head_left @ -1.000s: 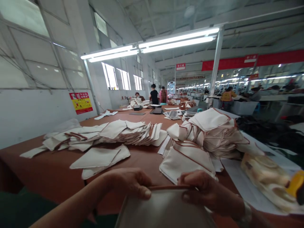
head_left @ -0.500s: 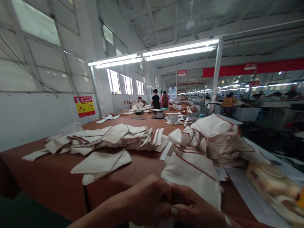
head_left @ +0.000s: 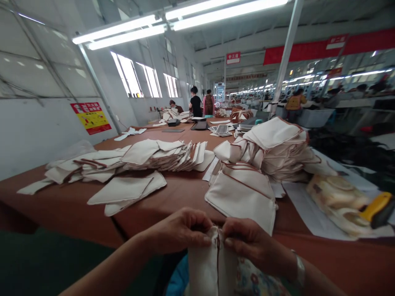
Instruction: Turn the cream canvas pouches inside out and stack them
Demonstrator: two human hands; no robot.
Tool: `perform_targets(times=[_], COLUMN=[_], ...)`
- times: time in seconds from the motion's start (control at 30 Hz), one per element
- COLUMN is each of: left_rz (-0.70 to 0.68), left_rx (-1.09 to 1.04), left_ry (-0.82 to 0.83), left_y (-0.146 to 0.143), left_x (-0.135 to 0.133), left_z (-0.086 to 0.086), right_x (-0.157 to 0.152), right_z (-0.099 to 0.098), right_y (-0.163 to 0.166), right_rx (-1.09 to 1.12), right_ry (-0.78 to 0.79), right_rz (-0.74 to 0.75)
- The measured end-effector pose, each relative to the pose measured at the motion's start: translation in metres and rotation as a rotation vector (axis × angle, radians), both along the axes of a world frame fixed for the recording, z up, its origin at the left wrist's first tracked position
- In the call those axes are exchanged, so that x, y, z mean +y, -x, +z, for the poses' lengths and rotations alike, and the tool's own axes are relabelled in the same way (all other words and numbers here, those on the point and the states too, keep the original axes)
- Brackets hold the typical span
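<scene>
My left hand [head_left: 180, 230] and my right hand [head_left: 249, 240] are close together at the near edge of the brown table [head_left: 70, 209]. Both pinch the top of a cream cloth pouch [head_left: 210, 267], which hangs bunched between them over my lap. Just beyond my hands lies a flat cream pouch with brown piping [head_left: 243, 197]. A tall heap of the same pouches [head_left: 277, 150] rises behind it to the right.
Fanned cream cloth pieces [head_left: 154, 158] cover the table's left and middle. A clear bag of cream parts [head_left: 336, 197] and a yellow-handled tool [head_left: 376, 205] lie on white paper at right. People [head_left: 196, 105] stand at the table's far end.
My hands came together from holding the pouch's top edge spread wide. The pouch now hangs narrow and bunched between them. The view has tipped downward.
</scene>
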State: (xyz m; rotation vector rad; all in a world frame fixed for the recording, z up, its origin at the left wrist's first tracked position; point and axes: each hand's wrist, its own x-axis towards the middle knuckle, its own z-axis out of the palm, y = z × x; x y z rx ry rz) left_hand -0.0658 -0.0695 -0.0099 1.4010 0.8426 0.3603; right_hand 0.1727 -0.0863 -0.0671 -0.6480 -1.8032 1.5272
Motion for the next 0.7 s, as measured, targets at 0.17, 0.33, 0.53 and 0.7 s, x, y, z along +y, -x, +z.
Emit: perform_targets(times=[0.17,0.33,0.53,0.7], left_rz=[-0.011,0.01,0.032,0.071], left_rx=[-0.072,-0.056,-0.056,-0.028], left_ry=[0.057,0.034,0.099,0.04], left_y=[-0.015,-0.024,-0.033,-0.041], left_x=[0.007,0.016,0.023,0.023], left_z=[0.004,0.008,0.008,0.003], right_x=[-0.003,0.002,0.008,0.011], right_z=[0.006,0.018,0.012,0.005], right_y=[-0.001,0.001,-0.001,-0.001], right_rx=[0.027,0.063,0.04,0.06], right_ry=[0.023,0.023,0.04,0.115], right_rz=[-0.054,-0.082,-0.136,-0.165])
